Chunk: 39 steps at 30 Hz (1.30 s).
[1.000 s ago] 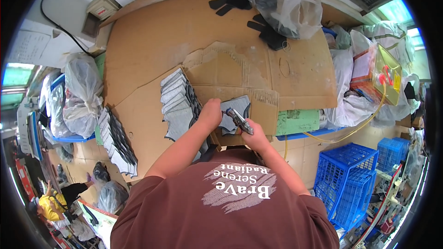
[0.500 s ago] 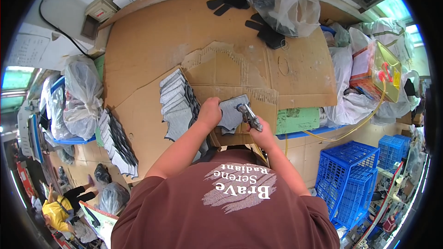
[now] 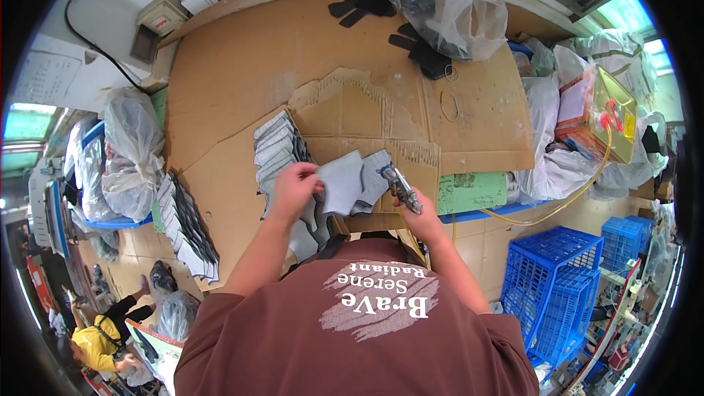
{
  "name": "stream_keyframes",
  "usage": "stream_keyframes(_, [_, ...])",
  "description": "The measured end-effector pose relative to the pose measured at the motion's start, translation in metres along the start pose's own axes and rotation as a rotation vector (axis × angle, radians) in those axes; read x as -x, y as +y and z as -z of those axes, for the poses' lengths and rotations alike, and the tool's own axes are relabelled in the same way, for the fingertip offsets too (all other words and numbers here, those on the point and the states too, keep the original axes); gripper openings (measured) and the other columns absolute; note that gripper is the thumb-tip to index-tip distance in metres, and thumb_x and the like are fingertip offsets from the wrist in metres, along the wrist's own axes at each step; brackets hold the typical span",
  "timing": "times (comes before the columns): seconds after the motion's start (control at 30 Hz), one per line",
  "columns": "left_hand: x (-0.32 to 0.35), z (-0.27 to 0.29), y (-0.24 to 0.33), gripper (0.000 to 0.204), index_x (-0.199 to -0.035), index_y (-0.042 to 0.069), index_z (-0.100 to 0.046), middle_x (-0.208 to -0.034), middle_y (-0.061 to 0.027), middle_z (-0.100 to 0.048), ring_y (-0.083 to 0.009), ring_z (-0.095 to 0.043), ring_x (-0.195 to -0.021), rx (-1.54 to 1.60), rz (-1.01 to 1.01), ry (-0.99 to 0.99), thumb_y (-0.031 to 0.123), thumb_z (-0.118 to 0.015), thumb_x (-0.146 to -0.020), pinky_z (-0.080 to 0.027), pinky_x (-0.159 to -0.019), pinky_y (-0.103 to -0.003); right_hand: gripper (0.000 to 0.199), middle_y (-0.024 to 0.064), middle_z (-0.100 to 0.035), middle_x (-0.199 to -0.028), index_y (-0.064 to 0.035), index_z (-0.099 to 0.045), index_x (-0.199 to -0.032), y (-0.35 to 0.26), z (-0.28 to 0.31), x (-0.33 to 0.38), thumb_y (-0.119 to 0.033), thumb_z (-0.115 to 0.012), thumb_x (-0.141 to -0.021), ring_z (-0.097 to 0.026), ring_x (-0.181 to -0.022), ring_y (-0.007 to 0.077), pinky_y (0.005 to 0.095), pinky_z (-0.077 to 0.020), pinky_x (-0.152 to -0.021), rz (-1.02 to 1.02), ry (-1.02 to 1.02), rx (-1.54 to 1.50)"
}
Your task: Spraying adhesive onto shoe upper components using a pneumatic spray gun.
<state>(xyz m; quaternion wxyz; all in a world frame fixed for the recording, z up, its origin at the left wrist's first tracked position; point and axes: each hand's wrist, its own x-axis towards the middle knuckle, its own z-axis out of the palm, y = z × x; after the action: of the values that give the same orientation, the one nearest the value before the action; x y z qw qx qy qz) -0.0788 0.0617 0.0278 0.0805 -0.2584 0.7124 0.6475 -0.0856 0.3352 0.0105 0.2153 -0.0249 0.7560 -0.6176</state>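
My left hand (image 3: 295,189) is closed, its fingertips pinching the edge of a light grey cut piece (image 3: 340,182). That piece lies partly over another grey piece (image 3: 376,173) on the cardboard in front of me. My right hand (image 3: 423,218) grips a metal spray gun (image 3: 400,189), its nozzle end beside the right edge of the second piece. Left of my left hand is a row of overlapping grey pieces with dark edges (image 3: 277,139). Farther left, near the table edge, lies a second overlapping row (image 3: 183,226).
Cardboard (image 3: 235,81) covers the table. Black pieces (image 3: 421,51) and a clear plastic bag (image 3: 473,18) lie at the far side. A yellow hose (image 3: 579,194) runs to a tin container (image 3: 616,114) at right. Blue crates (image 3: 551,279) stand lower right. A person in yellow (image 3: 94,345) is at lower left.
My left hand has moved left and now holds a light grey piece over the one on the cardboard. The spray gun has shifted slightly right, off the piece.
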Motion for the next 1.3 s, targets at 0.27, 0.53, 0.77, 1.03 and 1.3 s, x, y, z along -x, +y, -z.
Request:
stream_keyframes(0.27, [0.029, 0.077, -0.017, 0.023, -0.097, -0.006, -0.058, -0.087, -0.0184, -0.059, -0.0304, -0.059, -0.082, -0.809, -0.328, 0.293, 0.001, -0.053, -0.075, -0.047, -0.075, -0.036, 0.02, 0.0047, -0.057, -0.078, -0.0028, -0.055, -0.088, -0.001, -0.012, -0.007, 0.001, -0.046, -0.072, -0.052, -0.074, 0.0133, 0.0263, -0.0415, -0.07, -0.042, -0.163, 0.101])
stream_keyframes(0.53, [-0.009, -0.042, -0.032, 0.02, -0.092, -0.004, -0.057, -0.09, -0.0211, -0.057, -0.0377, -0.053, -0.087, -0.606, -0.59, -0.014, 0.002, -0.057, -0.072, -0.043, -0.079, -0.042, 0.013, 0.0069, -0.052, -0.066, -0.0021, -0.054, -0.084, -0.001, -0.02, -0.014, -0.003, -0.052, -0.072, -0.048, -0.062, 0.0154, 0.0288, -0.0408, -0.06, -0.068, -0.136, 0.076])
stream_keyframes(0.77, [-0.033, -0.069, -0.051, 0.011, -0.081, -0.004, -0.052, -0.085, -0.0245, -0.052, -0.0413, -0.053, -0.084, -0.693, -0.45, -0.067, 0.001, -0.052, -0.072, -0.044, -0.075, -0.045, 0.014, 0.0067, -0.05, -0.064, -0.0011, -0.055, -0.086, 0.001, -0.022, -0.014, -0.003, -0.053, -0.072, -0.043, -0.061, 0.0146, 0.0292, -0.0396, -0.058, -0.039, -0.1, 0.065])
stream_keyframes(1.03, [-0.037, -0.072, -0.054, 0.012, -0.083, -0.004, -0.054, -0.086, -0.0243, -0.053, -0.0414, -0.053, -0.083, -0.704, -0.454, -0.032, 0.001, -0.053, -0.072, -0.044, -0.075, -0.044, 0.012, 0.0062, -0.052, -0.065, -0.0007, -0.053, -0.083, 0.007, -0.015, -0.015, -0.002, -0.053, -0.071, -0.046, -0.06, 0.014, 0.0294, -0.0403, -0.058, -0.09, -0.056, 0.041])
stream_keyframes(1.3, [-0.04, -0.074, -0.055, 0.016, -0.084, -0.002, -0.056, -0.085, -0.0211, -0.056, -0.0372, -0.054, -0.084, -0.679, -0.392, 0.011, 0.002, -0.06, -0.07, -0.044, -0.076, -0.041, 0.016, 0.0043, -0.055, -0.068, -0.002, -0.054, -0.084, 0.012, 0.001, -0.015, 0.0, -0.047, -0.07, -0.051, -0.063, 0.0128, 0.027, -0.0421, -0.061, -0.088, 0.045, -0.021])
